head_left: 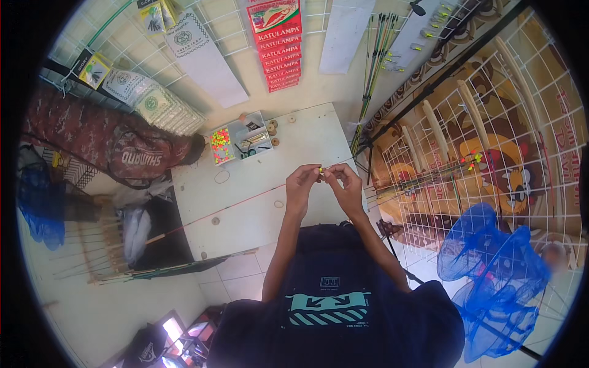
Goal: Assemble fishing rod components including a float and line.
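My left hand [300, 183] and my right hand [345, 184] meet over the white table [245, 208]. Between their fingertips is a small bright yellow piece with a dark part [321, 171], too small to name surely. Both hands pinch it. A thin reddish rod [236, 208] slants across the table and passes behind or under my left hand; whether my fingers touch it, I cannot tell. Beyond my hands sits a white divided box [248, 161]. One compartment holds many small orange and yellow pieces [221, 145]; another holds slim tools or sticks [254, 144].
Small round wooden-looking pieces [273, 129] lie beside the box. A camouflage rod bag [116, 138] lies at the left. Blue nets [497, 270] hang at the right, near a white wire grid [478, 147]. Red packets [276, 46] hang on the back wall.
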Demonstrator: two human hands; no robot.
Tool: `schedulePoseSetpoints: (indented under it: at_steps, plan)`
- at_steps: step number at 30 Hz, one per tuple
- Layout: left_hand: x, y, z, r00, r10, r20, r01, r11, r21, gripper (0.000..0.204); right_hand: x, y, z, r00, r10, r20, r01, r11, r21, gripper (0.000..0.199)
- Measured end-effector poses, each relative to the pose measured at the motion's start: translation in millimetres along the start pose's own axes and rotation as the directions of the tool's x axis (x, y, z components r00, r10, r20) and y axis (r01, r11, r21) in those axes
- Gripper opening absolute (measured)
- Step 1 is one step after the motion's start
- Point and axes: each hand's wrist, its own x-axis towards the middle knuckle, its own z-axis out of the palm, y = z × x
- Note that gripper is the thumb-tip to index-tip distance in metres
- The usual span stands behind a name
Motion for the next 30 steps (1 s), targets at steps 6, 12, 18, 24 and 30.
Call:
schedulePoseSetpoints:
  at_steps: [6,12,18,24,30]
  plan:
    - [-6.3,10.0,5.8,0.998,-0.018,0.062,0.024,0.996,-0.088,0.019,-0.1,-9.3,-0.3,1.000,-0.020,-0.017,0.021,0.997,0.078,0.007]
    - [-13.3,11.9,3.8,1.000,-0.007,0.029,0.010,0.991,-0.130,0.016,-5.8,-21.2,7.0,0.997,-0.075,-0.030,0.075,0.997,-0.002,0.008]
    - [-10.1,17.0,-5.9,0.996,0.024,0.090,-0.017,0.997,-0.075,0.015,-9.4,-17.5,15.5,0.990,-0.122,-0.072,0.119,0.992,-0.053,0.010]
    - [-7.9,21.4,-10.1,0.993,0.050,0.105,-0.048,0.999,-0.018,0.016,-6.7,-20.8,20.3,0.989,-0.117,-0.095,0.116,0.993,-0.011,0.010]
    - [-4.7,26.4,-12.9,0.991,0.048,0.128,-0.051,0.998,0.023,0.018,-2.9,-23.9,20.3,0.988,-0.127,-0.086,0.122,0.991,-0.054,0.010]
